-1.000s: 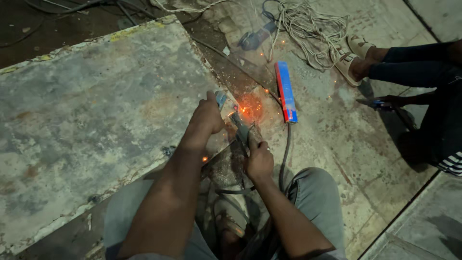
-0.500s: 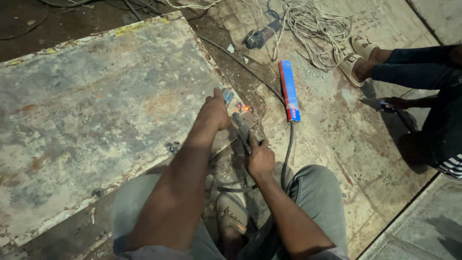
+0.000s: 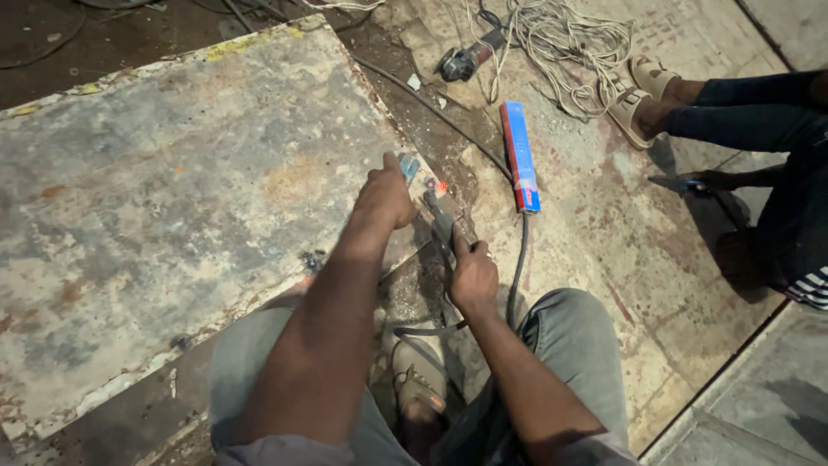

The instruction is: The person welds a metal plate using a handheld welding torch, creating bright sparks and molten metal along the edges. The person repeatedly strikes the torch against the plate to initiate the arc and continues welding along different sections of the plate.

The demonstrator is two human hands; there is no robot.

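Note:
My left hand [image 3: 385,194] rests as a closed fist on the right edge of a large worn metal plate [image 3: 172,198], beside a small bluish piece [image 3: 408,166]. My right hand [image 3: 473,278] grips a welding electrode holder [image 3: 442,226] that points up and left toward the plate's edge. A small red glowing spot [image 3: 440,185] sits just beyond its tip, between my two hands. A black cable [image 3: 517,267] runs from the holder down past my knee. My grey trouser legs and one foot [image 3: 418,380] fill the bottom of the view.
A long blue box [image 3: 520,155] lies on the stained floor right of the glow. An angle grinder [image 3: 466,60] and a pile of pale cord [image 3: 561,39] lie at the top. Another person's sandalled feet [image 3: 638,95] and hand [image 3: 703,181] are at the right.
The bright orange sparks of a second ago have died down to one small red glow. Both hands stay in nearly the same place at the plate's edge.

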